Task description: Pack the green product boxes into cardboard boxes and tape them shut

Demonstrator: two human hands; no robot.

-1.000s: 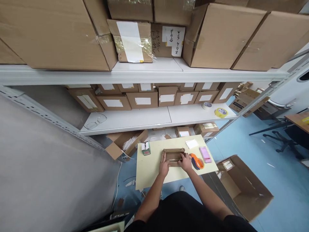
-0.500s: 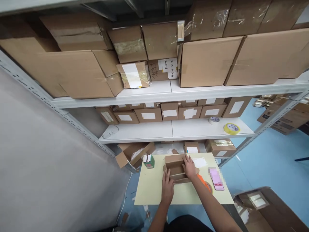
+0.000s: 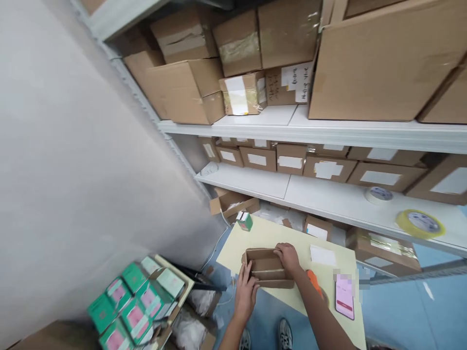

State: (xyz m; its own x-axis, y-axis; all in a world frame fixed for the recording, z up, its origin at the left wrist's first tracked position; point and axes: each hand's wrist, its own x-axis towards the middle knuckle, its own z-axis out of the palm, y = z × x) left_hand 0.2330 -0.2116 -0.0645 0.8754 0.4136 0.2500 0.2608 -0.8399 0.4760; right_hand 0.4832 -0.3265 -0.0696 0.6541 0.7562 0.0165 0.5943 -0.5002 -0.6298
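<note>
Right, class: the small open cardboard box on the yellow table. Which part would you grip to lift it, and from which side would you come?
Grip the cardboard box by its two short end walls, coming from above. It lies flat and open-topped on the table, so those thin upright walls are exposed. The left hand and right hand already sit at opposite corners. The long sides are probably less handy: an orange tool crowds the right.

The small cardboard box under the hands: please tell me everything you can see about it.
The small cardboard box is brown, low and oblong, open at the top, with flaps folded across its inside. It lies flat on the pale yellow table, near the front edge. The left hand touches its near left end with the fingers; the right hand rests on its far right corner. Whether anything is inside cannot be told. An orange tool lies just to its right.
</note>
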